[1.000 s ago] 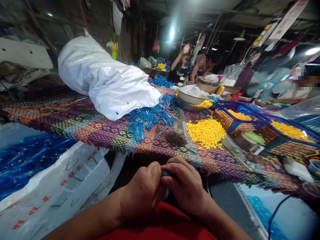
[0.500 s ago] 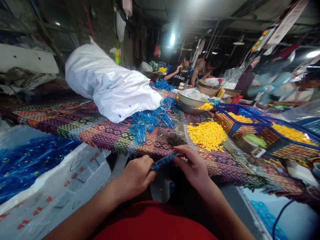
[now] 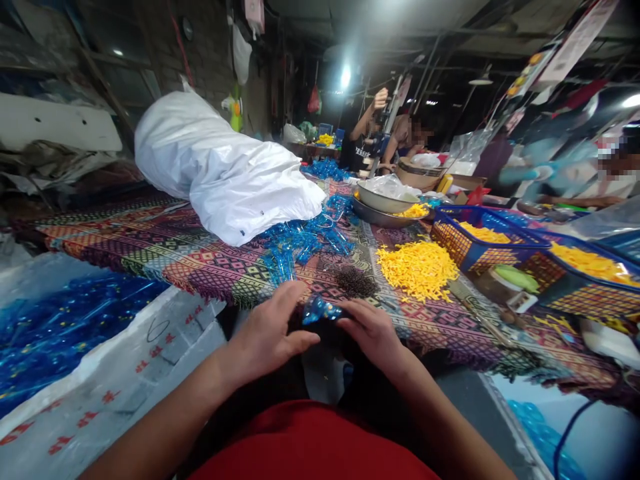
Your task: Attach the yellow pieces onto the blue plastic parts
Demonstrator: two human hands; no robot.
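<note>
A translucent blue plastic piece (image 3: 320, 311) is between my hands at the table's front edge. My right hand (image 3: 373, 331) has its fingertips closed on the piece's right end. On the left side, my left hand (image 3: 273, 327) is open, thumb and fingers apart, close to the piece's left end. Just beyond lie a small heap of dark little parts (image 3: 356, 282) and a heap of yellow parts (image 3: 419, 268). More blue plastic pieces (image 3: 305, 241) lie beside the white sack.
The white sack (image 3: 225, 167) covers the table's left part. Yellow parts fill blue baskets (image 3: 487, 253) at the right, near stacked bowls (image 3: 385, 215). A box of blue pieces (image 3: 170, 347) stands at the lower left. People sit across the table.
My left hand has let go of the blue piece and opened. The piece is turned and looks shorter from here. A person across the table has raised a hand.
</note>
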